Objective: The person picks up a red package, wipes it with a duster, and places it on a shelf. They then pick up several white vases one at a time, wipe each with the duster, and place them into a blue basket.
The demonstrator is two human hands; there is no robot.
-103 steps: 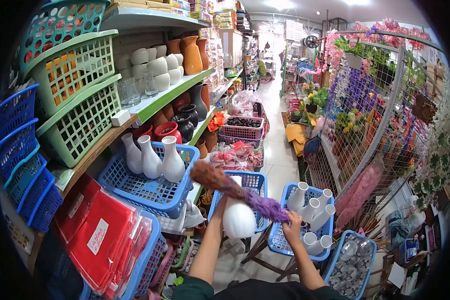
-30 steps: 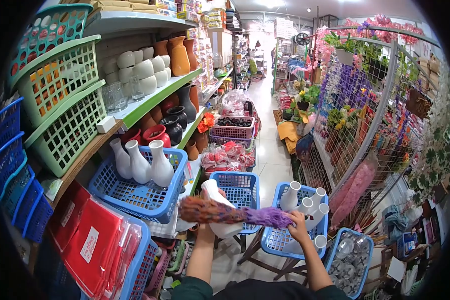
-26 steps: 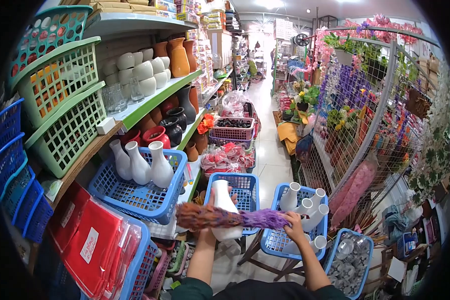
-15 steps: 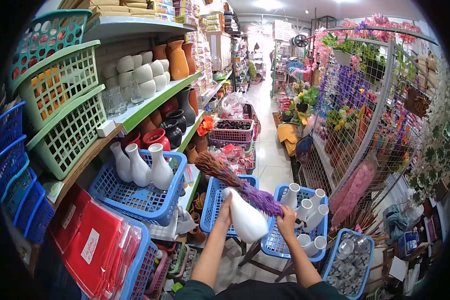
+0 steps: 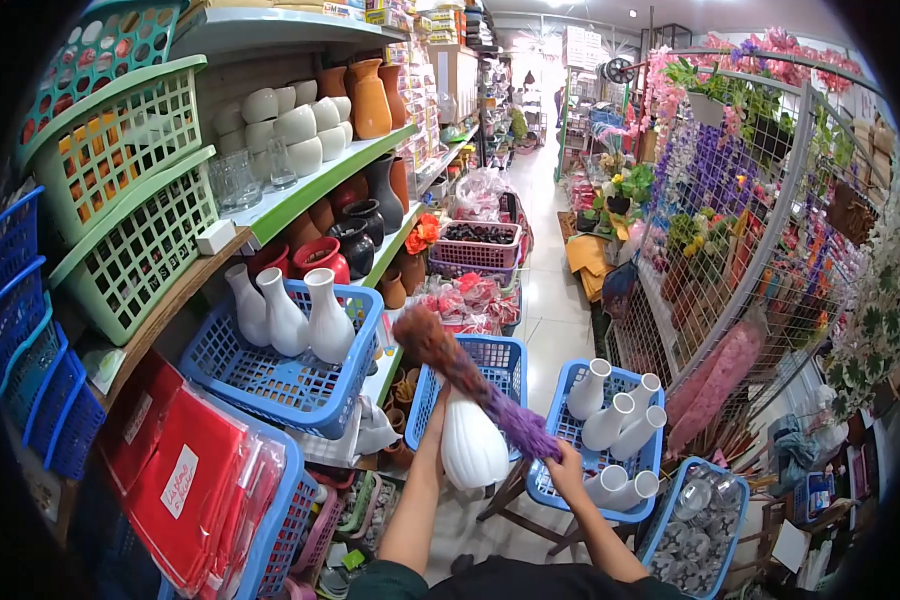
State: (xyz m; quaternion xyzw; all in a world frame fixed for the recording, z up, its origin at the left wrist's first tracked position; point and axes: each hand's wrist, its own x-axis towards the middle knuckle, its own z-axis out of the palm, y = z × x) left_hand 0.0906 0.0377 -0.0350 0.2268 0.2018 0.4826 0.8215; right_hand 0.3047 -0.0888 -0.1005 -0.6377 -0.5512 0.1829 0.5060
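We find the shop bright, its strongest light pouring from the aisle's far end [image 5: 537, 62], washed out to white, and glaring off the floor [image 5: 548, 305]. Shade sits under the upper left shelf [image 5: 280, 23]. Blur softens the duster [image 5: 478, 382]; lens distortion bows the right-hand mesh rack [image 5: 785, 205], and black swallows our corners.

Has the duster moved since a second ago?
Yes, upward: the brown end of the duster went from the left edge of the middle blue basket to its far left corner.

Gap between blue baskets [image 5: 520, 375], duster [image 5: 475, 380] — slanting nearer
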